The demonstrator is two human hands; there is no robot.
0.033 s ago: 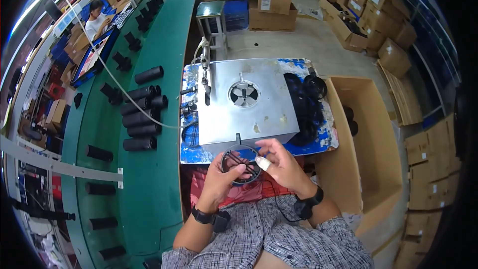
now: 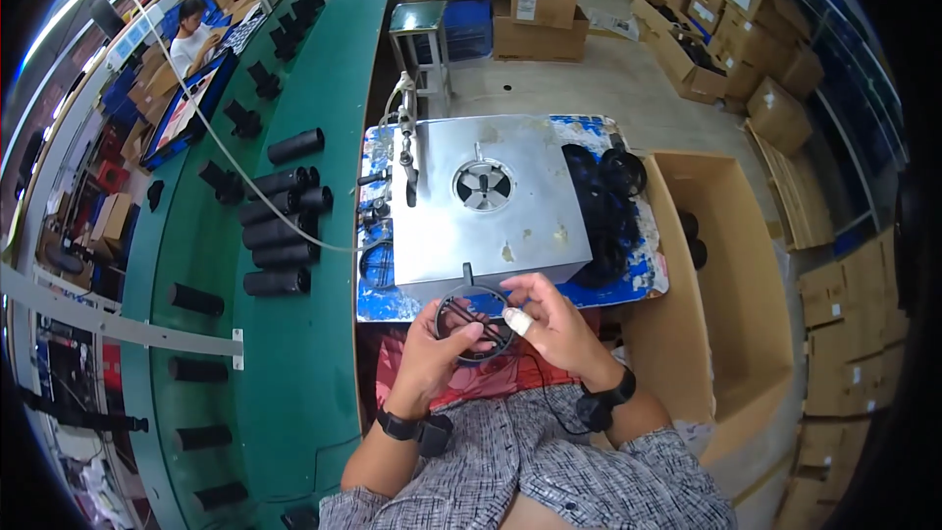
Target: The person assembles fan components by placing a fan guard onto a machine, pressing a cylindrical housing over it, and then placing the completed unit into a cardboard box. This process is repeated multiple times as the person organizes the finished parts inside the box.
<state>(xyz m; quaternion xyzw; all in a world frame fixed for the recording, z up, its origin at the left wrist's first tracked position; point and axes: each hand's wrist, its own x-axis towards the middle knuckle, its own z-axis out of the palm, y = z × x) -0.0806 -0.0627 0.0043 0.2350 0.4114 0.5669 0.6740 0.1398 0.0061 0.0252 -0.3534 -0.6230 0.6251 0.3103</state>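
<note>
In front of my belly I hold a black round plastic ring with crossing spokes and a short tab (image 2: 469, 276) sticking out at its far side. My left hand (image 2: 428, 355) is closed on the ring's left side, its thumb reaching over the spokes. My right hand (image 2: 564, 334) is at the right rim; its thumb, wrapped in white tape, touches the ring and its fingers curl above it. Just beyond stands a metal box fixture (image 2: 481, 240), with a round spoked opening (image 2: 483, 185) in its top. A metal clamp arm (image 2: 406, 137) rises at the box's left.
Black round parts (image 2: 601, 206) are piled right of the box on a worn blue board (image 2: 378, 309). An open carton (image 2: 751, 285) stands at the right. Black tubes (image 2: 277, 283) lie on the green bench (image 2: 211, 334) at left, crossed by a hose (image 2: 218, 152). A person (image 2: 189, 39) sits beyond.
The view has shifted very slightly. Both hands keep the same hold on the black ring.
</note>
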